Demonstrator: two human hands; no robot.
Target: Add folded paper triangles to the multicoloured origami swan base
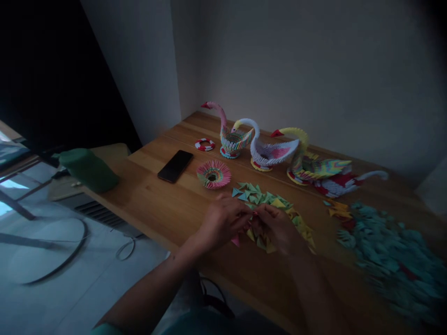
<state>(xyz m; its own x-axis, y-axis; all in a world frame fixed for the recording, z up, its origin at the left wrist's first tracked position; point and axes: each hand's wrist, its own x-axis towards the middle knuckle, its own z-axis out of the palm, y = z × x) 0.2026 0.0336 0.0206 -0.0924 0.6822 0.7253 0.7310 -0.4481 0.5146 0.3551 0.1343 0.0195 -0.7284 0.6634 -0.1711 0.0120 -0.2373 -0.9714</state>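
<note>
My left hand [225, 217] and my right hand [277, 227] meet over the table's front part, fingertips pinched together and almost touching. What they pinch is too small and dark to make out. Beneath and behind them spreads a loose heap of folded paper triangles [260, 196], mostly green and yellow. A pink paper triangle [236, 240] lies just below my left hand. Beyond that hand sits a round, flared bowl of interlocked paper pieces [223, 173], pink at the rim with a multicoloured inside.
Several paper swans, including a white one [268, 153], line the back by the wall. A red-and-white paper ring [205, 144] and a black phone [175, 166] lie at left. A large teal paper heap [394, 256] covers the right. A green bag-like object [89, 170] stands beyond the left edge.
</note>
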